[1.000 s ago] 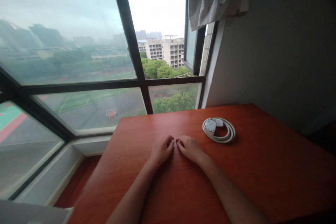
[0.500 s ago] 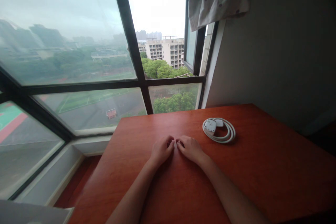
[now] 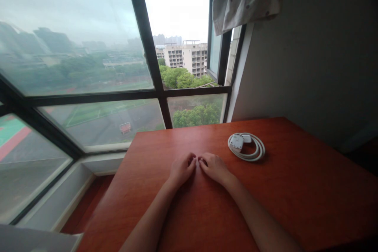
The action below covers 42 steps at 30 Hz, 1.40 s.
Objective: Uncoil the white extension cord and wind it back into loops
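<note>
My left hand (image 3: 183, 167) rests on the reddish-brown wooden table (image 3: 195, 216) with its fingers loosely curled in toward the thumb. Opposite it lies my right hand (image 3: 213, 167), curled the same way, and a narrow gap separates the two sets of fingertips. Neither hand shows any object in it. To the right of and slightly beyond my right hand is a coiled white power cord (image 3: 260, 150) with a blocky white head (image 3: 236, 142) and a smaller white piece (image 3: 246, 138) lying inside the loop. Neither hand touches the cord.
Behind the table stands a dark-framed window (image 3: 161, 93) with one pane swung outward. A pale curtain (image 3: 245, 0) hangs at its upper right. A grey wall (image 3: 295, 67) rises on the right. Left of the table are a low white ledge (image 3: 103, 164) and a dark red floor (image 3: 91, 201).
</note>
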Each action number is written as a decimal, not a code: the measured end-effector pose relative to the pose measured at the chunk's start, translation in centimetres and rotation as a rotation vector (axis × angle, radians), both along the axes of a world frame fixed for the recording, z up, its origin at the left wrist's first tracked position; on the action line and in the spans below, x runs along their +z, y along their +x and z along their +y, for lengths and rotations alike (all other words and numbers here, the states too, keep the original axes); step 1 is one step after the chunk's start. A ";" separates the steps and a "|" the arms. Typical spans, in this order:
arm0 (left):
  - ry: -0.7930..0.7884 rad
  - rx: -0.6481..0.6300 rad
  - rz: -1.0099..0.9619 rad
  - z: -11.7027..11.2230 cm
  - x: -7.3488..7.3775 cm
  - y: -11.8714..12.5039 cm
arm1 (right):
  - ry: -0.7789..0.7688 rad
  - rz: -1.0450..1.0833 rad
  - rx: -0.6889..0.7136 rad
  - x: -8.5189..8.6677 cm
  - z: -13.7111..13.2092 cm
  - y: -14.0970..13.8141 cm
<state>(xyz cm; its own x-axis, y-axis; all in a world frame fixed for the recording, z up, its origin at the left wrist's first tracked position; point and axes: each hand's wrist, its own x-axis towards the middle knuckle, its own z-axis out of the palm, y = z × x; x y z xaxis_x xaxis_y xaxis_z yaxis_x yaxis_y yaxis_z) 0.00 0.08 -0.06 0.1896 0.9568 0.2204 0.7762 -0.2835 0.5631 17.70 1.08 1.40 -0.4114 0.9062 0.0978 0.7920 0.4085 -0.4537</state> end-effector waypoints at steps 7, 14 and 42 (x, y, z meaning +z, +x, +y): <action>0.007 0.002 -0.010 0.0 -0.1 0.0 | 0.013 0.002 -0.002 -0.2 0.0 0.0; -0.003 0.001 -0.008 -0.1 0.1 0.0 | -0.008 -0.006 -0.004 -0.1 0.0 0.0; 0.006 -0.003 -0.013 0.0 0.0 0.0 | 0.016 -0.003 0.003 -0.3 0.0 0.0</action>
